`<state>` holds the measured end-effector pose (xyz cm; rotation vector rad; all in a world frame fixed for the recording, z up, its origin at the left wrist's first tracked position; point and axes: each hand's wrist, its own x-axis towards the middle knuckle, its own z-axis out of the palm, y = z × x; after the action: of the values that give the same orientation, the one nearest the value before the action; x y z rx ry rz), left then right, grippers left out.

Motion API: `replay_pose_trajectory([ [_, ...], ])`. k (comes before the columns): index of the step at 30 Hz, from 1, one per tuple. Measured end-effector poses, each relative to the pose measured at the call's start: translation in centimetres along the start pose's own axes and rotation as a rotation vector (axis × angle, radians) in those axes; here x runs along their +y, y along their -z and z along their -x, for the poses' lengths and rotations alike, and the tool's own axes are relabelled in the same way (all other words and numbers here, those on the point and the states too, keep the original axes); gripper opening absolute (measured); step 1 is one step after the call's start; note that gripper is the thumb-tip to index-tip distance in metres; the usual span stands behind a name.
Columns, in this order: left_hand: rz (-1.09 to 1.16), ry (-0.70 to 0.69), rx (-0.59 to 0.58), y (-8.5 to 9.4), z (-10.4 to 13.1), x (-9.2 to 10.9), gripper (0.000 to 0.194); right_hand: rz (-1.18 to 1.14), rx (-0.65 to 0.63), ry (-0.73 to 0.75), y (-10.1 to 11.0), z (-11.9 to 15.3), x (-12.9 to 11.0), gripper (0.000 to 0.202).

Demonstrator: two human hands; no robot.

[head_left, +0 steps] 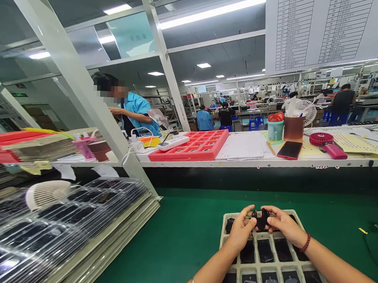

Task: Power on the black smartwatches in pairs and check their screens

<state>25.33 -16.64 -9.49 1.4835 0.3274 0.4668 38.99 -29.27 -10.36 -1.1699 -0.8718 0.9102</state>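
My left hand (pixel 243 227) pinches a small black part (pixel 254 214) between thumb and fingers. Close beside it, my right hand (pixel 279 222) grips another black piece (pixel 265 214) upright. Whether the two pieces are joined cannot be made out. Both hands are over the far rows of a cream compartment tray (pixel 253 269). Flat, glossy black pieces (pixel 265 250) lie in its compartments, and the forearms cover parts of the tray's sides.
Stacked clear trays (pixel 76 228) holding black parts fill the left side. A slanted white post (pixel 143 175) stands behind them. The shelf ahead bears a red divided tray (pixel 191 146), a phone (pixel 290 149) and a cup (pixel 275 130). A person in blue (pixel 140 109) is beyond.
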Motion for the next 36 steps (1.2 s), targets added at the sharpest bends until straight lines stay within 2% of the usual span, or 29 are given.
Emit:
replay_pose_trajectory([
  [10,0.072,-0.003,-0.058,-0.19,-0.07,-0.08,0.053,0.042,-0.068,0.033,0.09,-0.17,0.4,0.043],
  [17,-0.019,0.006,-0.023,-0.15,-0.25,-0.12,0.051,-0.016,-0.021,-0.007,0.0,-0.07,0.07,0.046],
  [24,-0.008,0.029,-0.009,0.18,-0.5,-0.13,0.048,-0.073,0.061,-0.08,-0.36,-0.29,0.03,0.045],
  [31,-0.07,0.038,-0.011,0.19,-0.45,-0.01,0.033,0.047,0.051,-0.011,-0.6,-0.27,-0.13,0.033],
  [36,-0.043,-0.036,-0.028,-0.06,-0.51,-0.77,0.026,0.12,0.028,0.036,-0.61,-0.26,0.53,0.024],
])
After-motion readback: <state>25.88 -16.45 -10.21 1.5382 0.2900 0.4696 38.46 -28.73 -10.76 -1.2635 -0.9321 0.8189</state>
